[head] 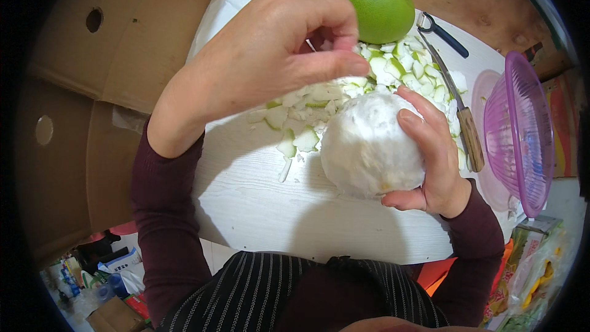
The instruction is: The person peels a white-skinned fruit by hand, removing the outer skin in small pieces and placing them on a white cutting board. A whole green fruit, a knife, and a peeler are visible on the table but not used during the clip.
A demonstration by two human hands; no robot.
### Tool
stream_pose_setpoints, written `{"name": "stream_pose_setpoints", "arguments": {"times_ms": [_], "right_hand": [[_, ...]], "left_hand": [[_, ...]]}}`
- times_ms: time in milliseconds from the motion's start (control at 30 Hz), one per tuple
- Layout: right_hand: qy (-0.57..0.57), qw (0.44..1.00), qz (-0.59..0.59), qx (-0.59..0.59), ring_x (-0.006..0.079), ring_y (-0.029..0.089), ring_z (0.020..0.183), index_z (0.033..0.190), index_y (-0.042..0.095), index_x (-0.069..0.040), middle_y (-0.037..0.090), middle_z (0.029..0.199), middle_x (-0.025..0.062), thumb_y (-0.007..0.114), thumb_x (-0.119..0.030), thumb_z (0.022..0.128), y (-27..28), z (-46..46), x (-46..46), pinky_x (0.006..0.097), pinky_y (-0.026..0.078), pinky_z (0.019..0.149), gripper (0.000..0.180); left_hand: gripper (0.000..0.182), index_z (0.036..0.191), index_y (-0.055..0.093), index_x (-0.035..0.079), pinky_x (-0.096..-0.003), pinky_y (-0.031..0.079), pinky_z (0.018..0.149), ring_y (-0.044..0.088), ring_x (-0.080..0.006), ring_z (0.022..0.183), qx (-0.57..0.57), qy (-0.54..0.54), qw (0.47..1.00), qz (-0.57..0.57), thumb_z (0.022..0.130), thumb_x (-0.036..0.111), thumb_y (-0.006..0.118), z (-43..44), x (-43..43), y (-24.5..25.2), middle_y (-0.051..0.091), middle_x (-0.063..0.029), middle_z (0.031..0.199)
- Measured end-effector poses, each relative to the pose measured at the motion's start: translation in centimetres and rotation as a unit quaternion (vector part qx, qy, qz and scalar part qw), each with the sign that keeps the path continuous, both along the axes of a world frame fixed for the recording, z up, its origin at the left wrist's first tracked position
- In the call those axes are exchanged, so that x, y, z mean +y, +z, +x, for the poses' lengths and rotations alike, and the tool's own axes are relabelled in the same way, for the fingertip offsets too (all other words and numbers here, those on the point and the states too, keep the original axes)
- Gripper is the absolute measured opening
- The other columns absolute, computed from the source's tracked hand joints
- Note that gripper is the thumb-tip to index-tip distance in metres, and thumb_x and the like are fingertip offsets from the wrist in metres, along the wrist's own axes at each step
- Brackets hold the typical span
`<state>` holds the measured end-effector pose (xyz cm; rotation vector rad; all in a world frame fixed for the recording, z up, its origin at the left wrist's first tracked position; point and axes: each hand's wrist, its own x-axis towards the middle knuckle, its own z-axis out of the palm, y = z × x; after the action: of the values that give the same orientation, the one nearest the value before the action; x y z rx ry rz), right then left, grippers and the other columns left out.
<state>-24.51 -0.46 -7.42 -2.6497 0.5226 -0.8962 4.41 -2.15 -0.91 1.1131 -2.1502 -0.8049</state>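
Observation:
A pomelo stripped to its white pith (371, 147) rests against my right hand (433, 157), whose fingers and thumb grip its right side. Above and to the left of it, my left hand (295, 46) is raised with the thumb and fingertips brought together. Blur and the pale scraps behind hide whether a bit of pith is between those fingertips. Behind the fruit lies a heap of green-and-white peel pieces (392, 67), and a few more peel scraps (295, 140) are scattered to its left. A whole green pomelo (371, 4) sits at the back, partly behind my left hand.
A knife with a wooden handle (471, 140) lies right of the peel, below a black-handled peeler (443, 37). At the right edge of the white tabletop (258, 212), a purple plastic basket (521, 133) stands tilted on its side. Cardboard (69, 147) walls the left.

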Motion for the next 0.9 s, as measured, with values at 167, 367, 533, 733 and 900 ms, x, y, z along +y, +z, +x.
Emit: {"name": "stream_pose_setpoints", "arguments": {"times_ms": [167,367,533,733,900], "right_hand": [[-0.001,1.000,0.005,-0.014,0.0481,0.058,0.123,0.144,0.050,-0.002,0.051,0.141,0.0325,0.083,-0.056,0.076,-0.1,0.1,-0.1,0.0484,0.051,0.102,0.092],[0.000,0.999,0.005,-0.032,0.0474,0.060,0.121,0.145,0.051,-0.005,0.052,0.141,0.0311,0.083,-0.057,0.076,-0.4,0.0,-0.2,0.0474,0.053,0.099,0.092],[0.000,0.999,0.005,-0.037,0.0471,0.060,0.121,0.145,0.051,-0.005,0.052,0.141,0.0317,0.083,-0.057,0.076,-0.6,0.0,-0.1,0.0469,0.054,0.098,0.092],[0.011,0.999,0.009,-0.043,0.0481,0.060,0.122,0.145,0.049,-0.002,0.051,0.140,0.0338,0.082,-0.055,0.078,-0.5,0.0,-0.2,0.0476,0.053,0.098,0.091],[0.007,0.999,0.006,-0.042,0.0486,0.059,0.123,0.145,0.049,-0.003,0.051,0.141,0.0337,0.082,-0.054,0.078,-0.4,0.2,-0.1,0.0481,0.053,0.099,0.091]], "left_hand": [[0.012,0.103,0.065,-0.002,-0.0244,0.055,0.074,0.068,-0.0089,0.084,-0.036,-0.018,0.999,-0.016,0.094,0.003,0.070,-0.2,0.0,0.9,0.069,-0.0067,0.090],[0.027,0.119,0.066,-0.003,-0.0281,0.058,0.082,0.073,-0.0159,0.094,-0.155,0.014,0.988,0.003,0.092,-0.001,0.070,0.1,0.6,3.2,0.074,-0.0110,0.101],[0.032,0.120,0.069,-0.002,-0.0312,0.059,0.086,0.073,-0.0191,0.098,-0.106,-0.037,0.978,-0.178,0.088,-0.001,0.073,0.1,0.6,2.9,0.075,-0.0114,0.107],[0.031,0.116,0.069,-0.001,-0.0311,0.061,0.084,0.074,-0.0197,0.097,-0.106,-0.100,0.986,-0.084,0.086,0.001,0.076,-0.3,1.1,2.9,0.075,-0.0095,0.103],[0.029,0.111,0.069,0.000,-0.0300,0.061,0.079,0.073,-0.0184,0.091,-0.069,-0.103,0.989,-0.075,0.084,0.000,0.077,-1.6,1.2,1.8,0.074,-0.0077,0.101]]}}
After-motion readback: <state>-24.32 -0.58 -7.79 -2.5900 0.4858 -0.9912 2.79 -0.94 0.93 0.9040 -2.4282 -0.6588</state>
